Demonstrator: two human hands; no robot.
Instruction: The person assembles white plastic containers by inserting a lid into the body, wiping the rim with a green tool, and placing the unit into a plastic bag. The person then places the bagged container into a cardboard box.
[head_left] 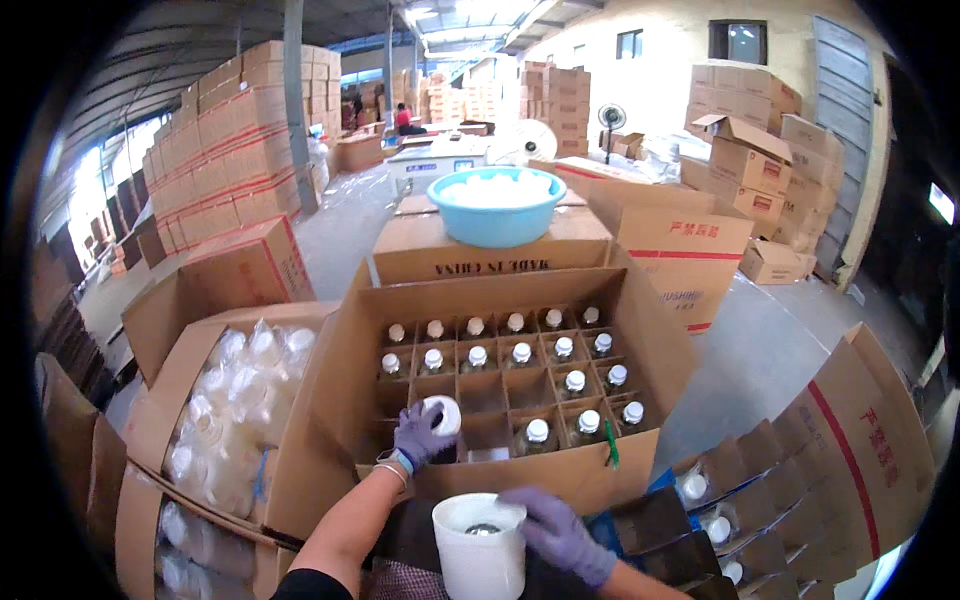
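An open cardboard box (350, 340) with a divider grid stands before me, most cells filled with clear jars with white lids (521, 353). My left hand (418, 436), in a purple glove, grips a white-lidded jar (444, 414) over an empty cell at the box's near left. My right hand (556, 532), also gloved, rests on the rim of a white bucket (480, 560) close to my body.
A blue basin (497, 208) of white lids sits on a closed carton behind the box. At left, an open carton holds bagged clear jars (230, 400). At right lies another divided carton (800, 470). Stacked cartons line the hall; a person sits far back.
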